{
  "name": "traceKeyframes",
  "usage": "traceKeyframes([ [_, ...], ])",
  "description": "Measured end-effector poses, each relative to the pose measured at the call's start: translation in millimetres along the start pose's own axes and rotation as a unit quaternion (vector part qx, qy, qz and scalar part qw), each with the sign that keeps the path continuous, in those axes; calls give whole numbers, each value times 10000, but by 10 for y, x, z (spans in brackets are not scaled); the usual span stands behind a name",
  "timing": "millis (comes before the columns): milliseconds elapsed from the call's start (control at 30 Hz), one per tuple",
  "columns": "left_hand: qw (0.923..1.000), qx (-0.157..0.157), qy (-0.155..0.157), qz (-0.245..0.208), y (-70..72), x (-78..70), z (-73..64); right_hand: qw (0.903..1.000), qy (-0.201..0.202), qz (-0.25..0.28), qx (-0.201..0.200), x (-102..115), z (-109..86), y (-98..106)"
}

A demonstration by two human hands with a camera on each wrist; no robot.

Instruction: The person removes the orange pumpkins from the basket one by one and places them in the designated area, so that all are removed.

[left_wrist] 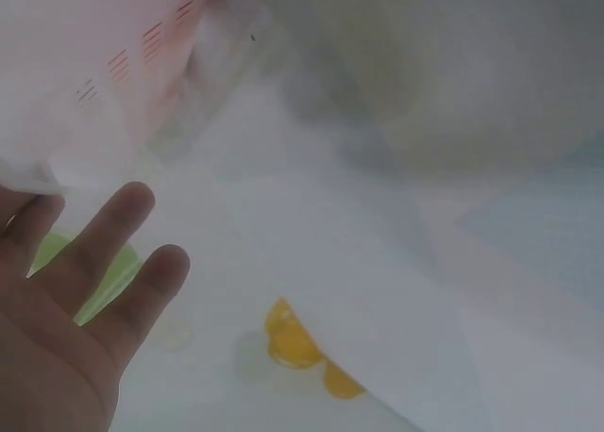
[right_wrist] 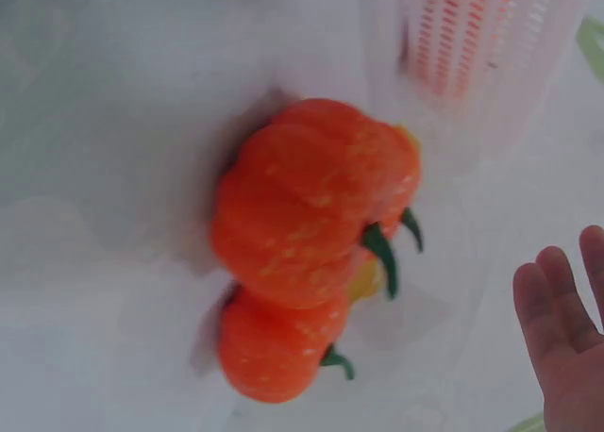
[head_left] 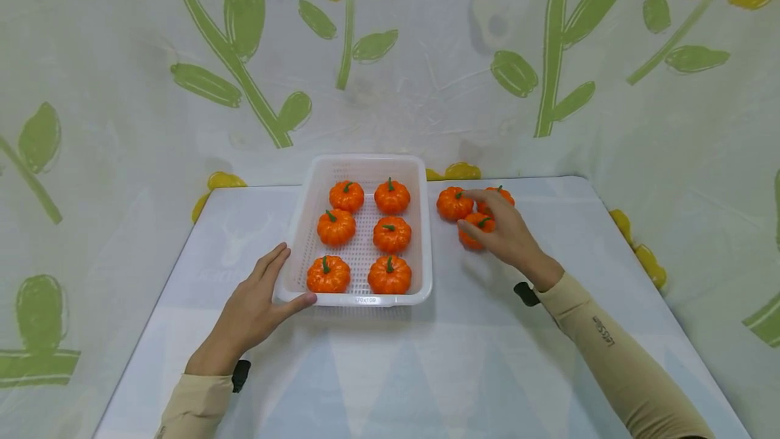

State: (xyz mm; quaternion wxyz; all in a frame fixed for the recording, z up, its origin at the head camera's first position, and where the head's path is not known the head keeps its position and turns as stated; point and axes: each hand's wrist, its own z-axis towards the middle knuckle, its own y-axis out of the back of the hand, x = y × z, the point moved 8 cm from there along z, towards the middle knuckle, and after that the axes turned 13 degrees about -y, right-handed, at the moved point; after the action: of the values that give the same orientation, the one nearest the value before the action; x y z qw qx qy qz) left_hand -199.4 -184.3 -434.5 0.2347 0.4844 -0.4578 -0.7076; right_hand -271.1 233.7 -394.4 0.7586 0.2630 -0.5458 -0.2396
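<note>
A white plastic basket [head_left: 359, 299] holds several small orange pumpkins with green stems, set in two columns. My left hand [head_left: 256, 303] rests at the basket's near left corner, thumb on the rim and fingers straight along the side. To the right of the basket lie three more pumpkins in a cluster: one at the left [head_left: 454, 204], one nearest me [head_left: 475, 232] and one behind [head_left: 503, 196]. Over that cluster hovers my right hand [head_left: 506, 232], thumb and fingers spread apart. In the right wrist view its fingers are straight, beside the pumpkins [right_wrist: 302, 206], with nothing between them.
The basket and pumpkins stand on a pale table [head_left: 365, 371] with faint triangle patterns. Behind and around it hangs a white cloth [head_left: 414, 107] printed with yellow flowers and green leaves, close to the table's back edge.
</note>
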Motion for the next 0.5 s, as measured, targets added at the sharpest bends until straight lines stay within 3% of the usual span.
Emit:
traceKeyframes([
  [200, 10000, 32, 13, -14, -4, 8, -5, 9985, -198, -28, 509, 177, 46, -138],
  [500, 10000, 5, 3, -8, 7, -8, 5, 9945, -27, 30, 1050, 501, 103, -329],
])
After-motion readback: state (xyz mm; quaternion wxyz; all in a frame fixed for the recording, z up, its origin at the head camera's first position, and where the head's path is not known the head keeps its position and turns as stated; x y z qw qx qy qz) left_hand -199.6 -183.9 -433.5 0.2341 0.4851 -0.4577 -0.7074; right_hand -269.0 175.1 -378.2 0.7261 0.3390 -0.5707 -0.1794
